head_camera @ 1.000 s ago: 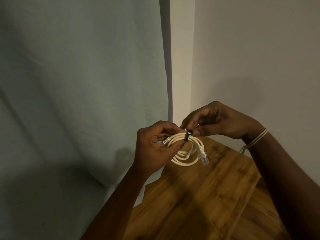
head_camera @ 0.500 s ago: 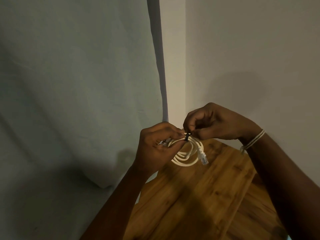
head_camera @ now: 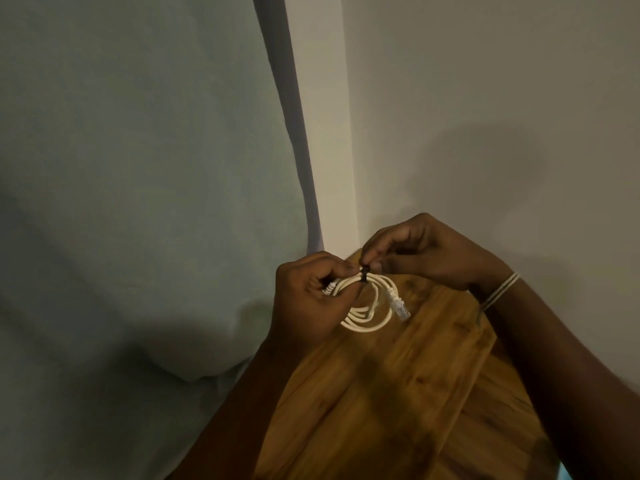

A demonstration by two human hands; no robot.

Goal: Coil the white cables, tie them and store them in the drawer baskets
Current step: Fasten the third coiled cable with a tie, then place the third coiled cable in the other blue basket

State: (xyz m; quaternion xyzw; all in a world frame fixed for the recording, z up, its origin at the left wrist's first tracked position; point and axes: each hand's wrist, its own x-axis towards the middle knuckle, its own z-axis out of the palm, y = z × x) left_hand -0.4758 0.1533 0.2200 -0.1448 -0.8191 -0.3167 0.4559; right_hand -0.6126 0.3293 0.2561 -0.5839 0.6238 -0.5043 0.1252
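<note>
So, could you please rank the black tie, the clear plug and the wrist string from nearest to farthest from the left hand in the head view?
1. Black tie, at the left hand's fingertips.
2. Clear plug, dangling to its right.
3. Wrist string, far right, on the other wrist.

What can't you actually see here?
Head view only:
- The black tie: too small and dim to tell if it is fastened.
- The white cable: its left side is covered by the left hand.
- The right hand: its fingertips are in shadow.
- No drawer baskets in the frame.
</note>
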